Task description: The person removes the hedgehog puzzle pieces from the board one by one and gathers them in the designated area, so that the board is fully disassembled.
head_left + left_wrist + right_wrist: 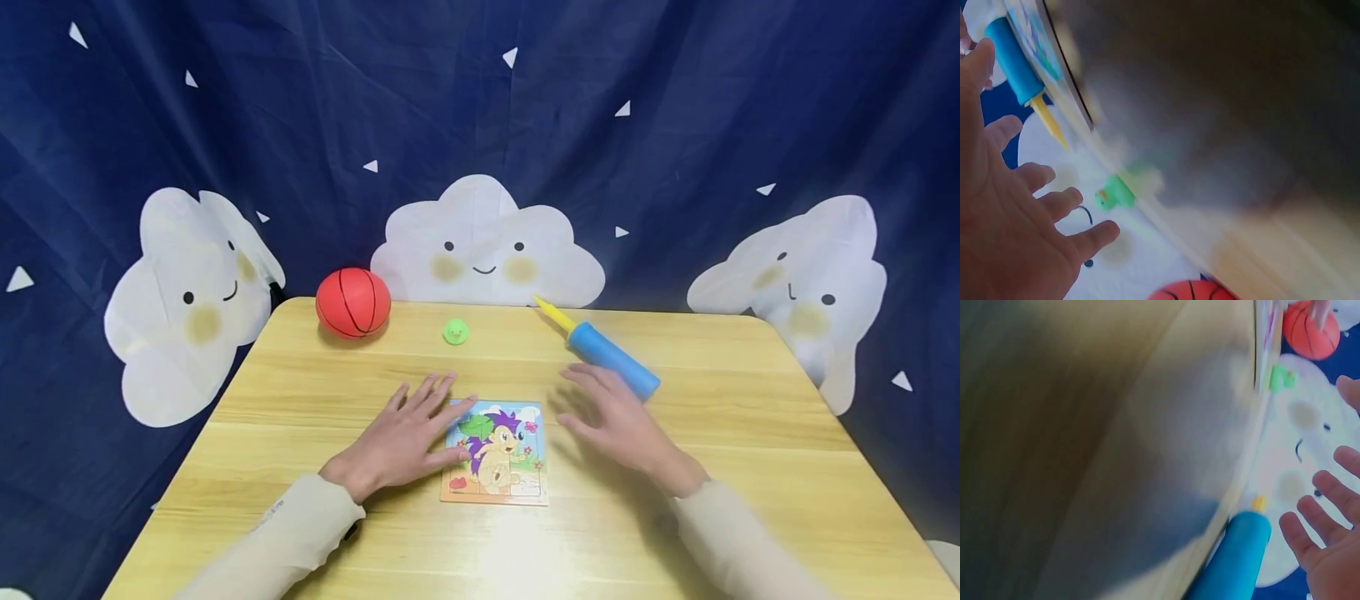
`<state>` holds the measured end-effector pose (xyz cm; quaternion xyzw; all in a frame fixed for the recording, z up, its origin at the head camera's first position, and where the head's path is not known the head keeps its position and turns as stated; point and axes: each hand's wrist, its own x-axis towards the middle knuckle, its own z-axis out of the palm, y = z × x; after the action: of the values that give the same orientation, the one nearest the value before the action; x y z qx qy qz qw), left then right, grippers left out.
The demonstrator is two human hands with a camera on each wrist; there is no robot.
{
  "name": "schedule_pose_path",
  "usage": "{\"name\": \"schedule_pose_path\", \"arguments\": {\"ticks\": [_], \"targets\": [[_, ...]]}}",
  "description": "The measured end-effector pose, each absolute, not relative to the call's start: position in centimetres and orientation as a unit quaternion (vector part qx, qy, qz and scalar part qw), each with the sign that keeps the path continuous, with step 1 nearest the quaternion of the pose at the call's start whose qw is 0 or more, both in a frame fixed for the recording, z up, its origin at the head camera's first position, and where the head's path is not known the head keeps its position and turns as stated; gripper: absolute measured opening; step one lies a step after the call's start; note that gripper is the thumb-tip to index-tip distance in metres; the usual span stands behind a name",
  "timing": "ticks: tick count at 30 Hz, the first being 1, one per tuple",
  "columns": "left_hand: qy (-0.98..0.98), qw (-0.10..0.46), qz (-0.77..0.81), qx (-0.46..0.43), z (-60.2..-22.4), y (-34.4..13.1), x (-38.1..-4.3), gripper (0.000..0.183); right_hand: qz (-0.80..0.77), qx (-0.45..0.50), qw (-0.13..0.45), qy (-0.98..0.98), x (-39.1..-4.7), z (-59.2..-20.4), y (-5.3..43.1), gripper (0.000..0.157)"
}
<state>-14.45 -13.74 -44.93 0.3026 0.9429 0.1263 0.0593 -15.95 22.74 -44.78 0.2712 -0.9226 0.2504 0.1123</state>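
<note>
A square picture puzzle (498,467) of a purple-spined hedgehog lies flat on the wooden table. My left hand (405,433), fingers spread, is over the puzzle's left side, and its thumb and index finger overlap the edge in the head view. To the right of the puzzle, my right hand (618,421) hovers palm down with loosely extended fingers and holds nothing. Just beyond it lies a blue hand pump (615,358) with a yellow nozzle (553,315). In the left wrist view the fingers (1060,203) are apart; the right wrist view shows the right fingers (1329,519) likewise spread.
A red toy basketball (353,302) sits at the table's back left. Between it and the pump stands a small green rubber duck (455,332). The wooden table (735,417) ends at a dark blue curtain (450,92) with white clouds.
</note>
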Motion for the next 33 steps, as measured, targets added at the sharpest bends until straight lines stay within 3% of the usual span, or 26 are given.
{"name": "schedule_pose_path", "arguments": {"ticks": [14, 33], "targets": [[0.905, 0.138, 0.112, 0.387, -45.8, -10.7, -14.3, 0.068, 0.285, 0.286, 0.014, -0.914, -15.7, -45.4, 19.3, 0.065], [0.9, 0.152, 0.112, 0.393, -46.2, -10.2, -14.0, 0.063, 0.197, 0.272, -0.068, -0.939, -15.6, -45.0, 16.7, 0.065]]}}
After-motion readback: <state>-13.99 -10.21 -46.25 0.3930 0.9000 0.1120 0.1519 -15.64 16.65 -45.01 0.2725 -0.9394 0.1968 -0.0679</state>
